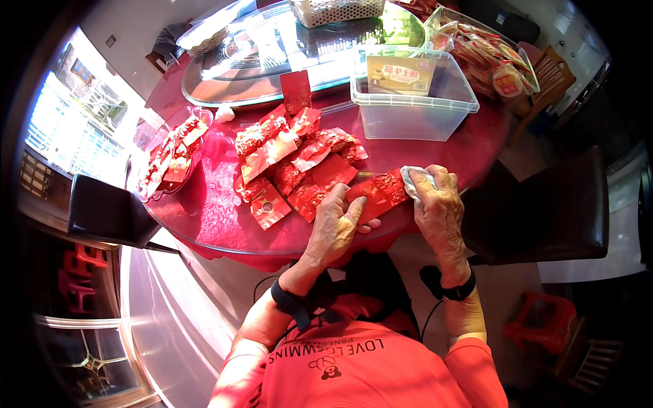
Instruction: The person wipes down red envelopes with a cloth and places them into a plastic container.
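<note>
A red plastic-wrapped packet (379, 195) spans the gap between my hands at the table's near edge. My left hand (330, 230) is closed on its left end, thumb on top and fingers beneath. Pinched in my right hand (441, 209) is a crumpled white cloth (412, 181), pressed against the packet's right end. My right fingers partly cover the cloth. Just beyond my left hand lies a loose heap of similar red packets (282, 151), some shiny and overlapping. One flat dark red packet (295, 91) rests at the heap's far end.
Beyond the heap stands a clear plastic box (409, 121) with a yellowish carton (400, 75) in it. A bowl (145, 195) of red packets sits left. At the far right is a bin (534, 80) of packages. Dark chairs (102, 209) flank the red-covered table (211, 221).
</note>
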Demonstrator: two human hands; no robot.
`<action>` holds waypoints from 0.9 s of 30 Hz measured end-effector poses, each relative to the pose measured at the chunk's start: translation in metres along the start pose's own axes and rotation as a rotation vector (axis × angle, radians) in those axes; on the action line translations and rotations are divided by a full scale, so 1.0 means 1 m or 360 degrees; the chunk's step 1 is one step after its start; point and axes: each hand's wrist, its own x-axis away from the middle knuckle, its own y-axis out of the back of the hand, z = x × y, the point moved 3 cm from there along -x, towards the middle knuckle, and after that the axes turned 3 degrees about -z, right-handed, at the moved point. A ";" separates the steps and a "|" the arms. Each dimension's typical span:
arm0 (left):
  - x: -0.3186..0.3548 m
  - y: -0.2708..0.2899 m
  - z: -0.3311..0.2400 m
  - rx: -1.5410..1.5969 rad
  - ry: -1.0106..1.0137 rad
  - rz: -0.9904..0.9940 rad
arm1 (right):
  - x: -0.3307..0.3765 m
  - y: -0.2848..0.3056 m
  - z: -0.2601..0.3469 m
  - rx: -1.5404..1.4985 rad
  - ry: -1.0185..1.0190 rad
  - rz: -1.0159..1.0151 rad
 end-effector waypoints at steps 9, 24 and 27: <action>0.009 0.001 0.001 0.0024 -0.0234 0.0082 | -0.007 0.003 -0.012 0.0080 -0.0144 -0.0138; -0.043 0.003 -0.145 -0.0900 -0.1624 -0.0431 | 0.004 -0.003 -0.015 -0.0075 -0.0077 -0.0273; -0.067 -0.008 -0.145 -0.1316 -0.1738 -0.0457 | 0.006 -0.005 -0.016 -0.0138 -0.0071 -0.0298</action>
